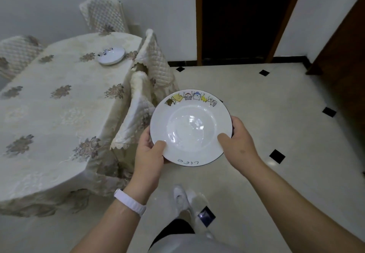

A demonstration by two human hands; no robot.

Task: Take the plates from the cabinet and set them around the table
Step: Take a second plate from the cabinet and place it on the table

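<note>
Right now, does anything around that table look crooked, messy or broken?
Nothing is broken or spilled. The only untidy spot is the chair cover nearest the held plate: its quilted fabric hangs rumpled and bunched. The plate on the table lies flat, and both hands hold theirs level.

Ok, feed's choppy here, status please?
Left hand and right hand both gripping plate. One plate on table. Chair between person and table.
</note>
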